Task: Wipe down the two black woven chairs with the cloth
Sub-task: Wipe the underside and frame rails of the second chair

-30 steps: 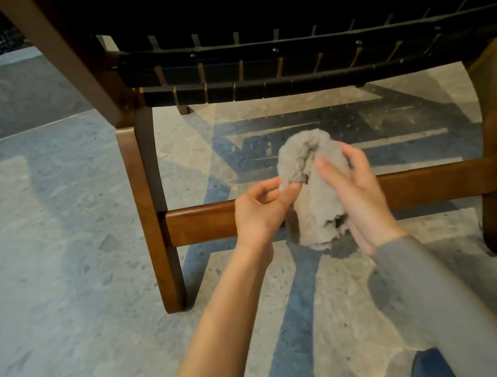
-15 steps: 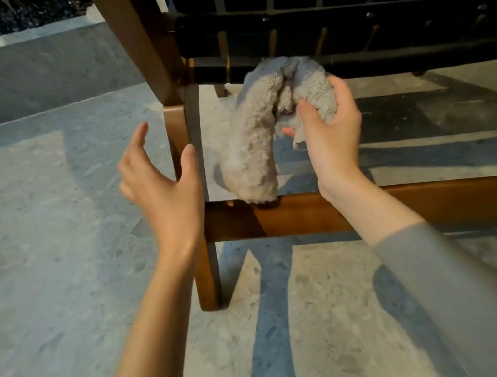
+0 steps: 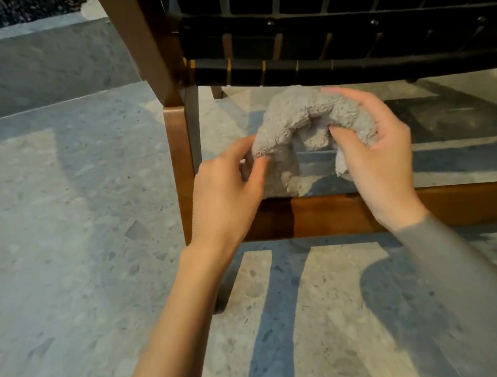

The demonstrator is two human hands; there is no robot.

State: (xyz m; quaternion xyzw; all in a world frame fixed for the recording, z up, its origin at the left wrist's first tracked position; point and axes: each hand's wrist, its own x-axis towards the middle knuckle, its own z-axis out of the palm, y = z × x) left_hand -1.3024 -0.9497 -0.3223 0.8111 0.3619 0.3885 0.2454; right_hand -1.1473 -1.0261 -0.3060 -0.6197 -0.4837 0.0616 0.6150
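- Both hands grasp a fluffy grey cloth (image 3: 301, 120) arched between them: left hand (image 3: 227, 188) pinching one end, right hand (image 3: 372, 148) curled around the other.
- Cloth held below the black woven chair (image 3: 346, 37), above its smooth wooden rail (image 3: 327, 213).

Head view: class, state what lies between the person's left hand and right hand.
In the head view, the grey cloth arches between them; the left hand pinches one end, the right hand grips the other.
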